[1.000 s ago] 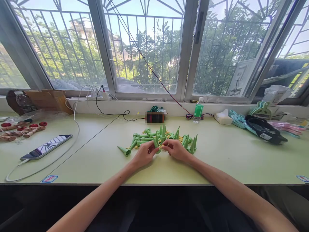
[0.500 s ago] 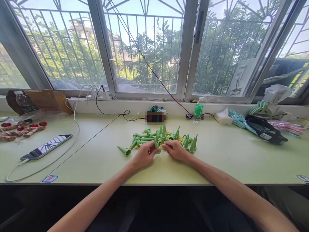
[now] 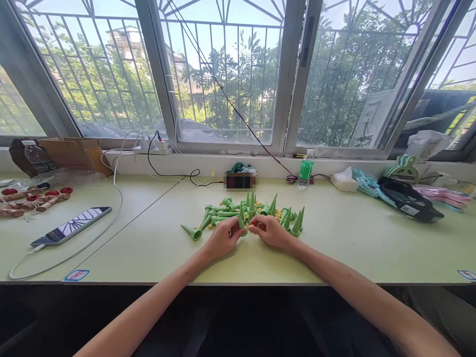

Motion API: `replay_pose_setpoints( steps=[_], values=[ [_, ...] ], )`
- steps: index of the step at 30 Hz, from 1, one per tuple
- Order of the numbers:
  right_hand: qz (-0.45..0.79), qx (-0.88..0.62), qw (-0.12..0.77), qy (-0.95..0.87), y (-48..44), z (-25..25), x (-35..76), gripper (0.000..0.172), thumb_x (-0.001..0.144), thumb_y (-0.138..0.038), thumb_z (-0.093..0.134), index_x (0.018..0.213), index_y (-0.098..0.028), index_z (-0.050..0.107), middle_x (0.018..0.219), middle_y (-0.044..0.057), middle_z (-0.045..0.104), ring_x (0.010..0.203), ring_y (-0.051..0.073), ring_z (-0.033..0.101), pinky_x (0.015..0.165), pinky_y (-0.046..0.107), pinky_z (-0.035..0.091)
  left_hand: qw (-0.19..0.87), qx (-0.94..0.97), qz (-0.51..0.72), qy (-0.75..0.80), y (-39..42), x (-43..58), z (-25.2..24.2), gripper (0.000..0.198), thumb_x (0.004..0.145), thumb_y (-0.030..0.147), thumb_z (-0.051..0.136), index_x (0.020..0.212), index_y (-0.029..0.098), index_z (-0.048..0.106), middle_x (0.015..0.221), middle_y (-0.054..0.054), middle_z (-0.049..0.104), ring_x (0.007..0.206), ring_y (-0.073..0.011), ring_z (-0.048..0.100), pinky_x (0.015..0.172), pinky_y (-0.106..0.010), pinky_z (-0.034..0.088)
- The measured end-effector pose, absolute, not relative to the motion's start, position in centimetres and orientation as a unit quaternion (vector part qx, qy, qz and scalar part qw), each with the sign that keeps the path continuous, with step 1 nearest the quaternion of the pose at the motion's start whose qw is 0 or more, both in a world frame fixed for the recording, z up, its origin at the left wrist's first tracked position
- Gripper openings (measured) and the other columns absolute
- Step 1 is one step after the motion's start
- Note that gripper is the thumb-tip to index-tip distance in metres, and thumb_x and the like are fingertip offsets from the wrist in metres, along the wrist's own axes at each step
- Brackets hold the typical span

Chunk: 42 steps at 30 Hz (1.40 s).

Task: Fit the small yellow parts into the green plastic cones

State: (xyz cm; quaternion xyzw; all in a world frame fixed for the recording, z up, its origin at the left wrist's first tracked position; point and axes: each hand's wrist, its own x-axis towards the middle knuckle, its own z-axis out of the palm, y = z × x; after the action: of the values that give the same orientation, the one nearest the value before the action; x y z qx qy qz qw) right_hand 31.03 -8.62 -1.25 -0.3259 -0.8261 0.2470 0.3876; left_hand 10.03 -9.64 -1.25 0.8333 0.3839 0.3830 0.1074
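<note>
My left hand [image 3: 223,237] is closed around a green plastic watering spike [image 3: 241,218], its pointed end up and its wide end low near the table. Close beside it, the thumb and forefinger of my right hand [image 3: 273,231] pinch a small yellowish piece, mostly hidden by the fingertips, at the lower part of the spike. Behind both hands lies a heap of green spikes [image 3: 223,214], mixed with small yellow pieces [image 3: 278,214]. Several spikes stand upright, among them one to the right [image 3: 297,224]. A loose spike [image 3: 192,231] lies on its side at the left.
On the pale green table [image 3: 148,253] a plugged-in phone [image 3: 72,226] lies left, near wooden toys [image 3: 52,200]. At the back stand a partly blurred device [image 3: 239,180], a bottle [image 3: 305,171] and a tissue box [image 3: 344,180]. A black strapped item [image 3: 409,198] lies right.
My right hand has shifted slightly left, its fingertips closer to the spike. The left hand and the heap look the same.
</note>
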Motion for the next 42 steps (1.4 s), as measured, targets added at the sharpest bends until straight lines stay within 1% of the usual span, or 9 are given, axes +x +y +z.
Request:
replay_pose_setpoints(
  steps=[5,11,17,19,23,28,34,38,42],
  values=[
    [0.248,-0.33,0.388,-0.824,-8.61,-1.25,31.0,0.024,0.093,-0.034,0.056,0.08,-0.016,0.063,0.066,-0.001,0.058,0.057,0.01,0.043,0.056,0.023,0.034,0.107,0.836,0.379,0.381,-9.75,10.04,-1.14,0.024,0.089,0.025,0.058,0.069,0.017,0.047,0.063,0.003,0.048,0.058,-0.0103,0.041,0.056,-0.024,0.032],
    [0.246,-0.334,0.369,-0.832,-8.56,-1.26,31.07,0.043,0.098,-0.041,0.046,0.066,-0.016,0.058,0.05,-0.004,0.048,0.05,0.01,0.043,0.056,0.023,0.035,0.11,0.851,0.371,0.354,-10.01,10.1,-0.9,0.017,0.092,0.023,0.054,0.076,0.017,0.055,0.066,0.002,0.047,0.061,-0.0111,0.041,0.057,-0.025,0.033],
    [0.251,-0.344,0.37,-0.826,-8.51,-1.38,31.01,0.051,0.1,-0.045,0.04,0.06,-0.018,0.053,0.051,-0.002,0.05,0.051,0.011,0.047,0.059,0.025,0.038,0.12,0.848,0.378,0.351,-10.1,10.2,-0.9,0.017,0.091,0.022,0.054,0.075,0.017,0.055,0.066,0.002,0.048,0.06,-0.011,0.041,0.056,-0.025,0.033],
    [0.249,-0.343,0.376,-0.824,-8.54,-1.36,31.03,0.046,0.099,-0.045,0.042,0.065,-0.017,0.055,0.056,-0.001,0.054,0.053,0.011,0.047,0.058,0.025,0.037,0.112,0.84,0.389,0.362,-9.98,10.19,-1.01,0.022,0.09,0.023,0.056,0.07,0.017,0.049,0.064,0.002,0.047,0.06,-0.0109,0.042,0.056,-0.025,0.032],
    [0.262,-0.332,0.383,-0.821,-8.63,-1.36,31.07,0.028,0.092,-0.043,0.056,0.088,-0.016,0.06,0.068,-0.001,0.058,0.055,0.01,0.045,0.053,0.023,0.034,0.094,0.829,0.402,0.378,-9.73,10.1,-1.23,0.028,0.088,0.024,0.058,0.066,0.018,0.043,0.062,0.002,0.048,0.059,-0.0109,0.042,0.055,-0.025,0.032],
    [0.255,-0.325,0.386,-0.825,-8.69,-1.31,31.07,0.026,0.094,-0.038,0.054,0.081,-0.016,0.06,0.066,-0.001,0.057,0.055,0.01,0.044,0.054,0.023,0.033,0.096,0.835,0.392,0.374,-9.79,10.08,-1.17,0.027,0.089,0.025,0.058,0.067,0.017,0.044,0.063,0.002,0.048,0.058,-0.0106,0.042,0.054,-0.024,0.031],
    [0.242,-0.331,0.365,-0.836,-8.48,-1.4,31.16,0.043,0.1,-0.04,0.044,0.065,-0.017,0.056,0.055,-0.002,0.053,0.053,0.01,0.046,0.059,0.024,0.037,0.101,0.844,0.381,0.365,-9.99,10.19,-0.96,0.024,0.09,0.024,0.056,0.069,0.017,0.046,0.064,0.003,0.048,0.059,-0.0105,0.042,0.056,-0.024,0.032],
    [0.248,-0.342,0.368,-0.828,-8.37,-1.57,31.15,0.042,0.1,-0.042,0.043,0.07,-0.016,0.058,0.056,-0.002,0.054,0.053,0.01,0.047,0.059,0.024,0.037,0.096,0.837,0.388,0.375,-9.84,10.13,-1.12,0.026,0.089,0.025,0.057,0.067,0.018,0.044,0.063,0.002,0.048,0.059,-0.0107,0.042,0.055,-0.025,0.032],
    [0.263,-0.34,0.372,-0.823,-8.5,-1.5,31.09,0.027,0.095,-0.041,0.054,0.089,-0.016,0.061,0.061,-0.004,0.053,0.054,0.01,0.046,0.054,0.023,0.034,0.09,0.83,0.392,0.386,-9.6,10.0,-1.4,0.027,0.089,0.026,0.056,0.067,0.018,0.043,0.063,0.002,0.048,0.059,-0.0109,0.043,0.055,-0.025,0.033]
  ],
)
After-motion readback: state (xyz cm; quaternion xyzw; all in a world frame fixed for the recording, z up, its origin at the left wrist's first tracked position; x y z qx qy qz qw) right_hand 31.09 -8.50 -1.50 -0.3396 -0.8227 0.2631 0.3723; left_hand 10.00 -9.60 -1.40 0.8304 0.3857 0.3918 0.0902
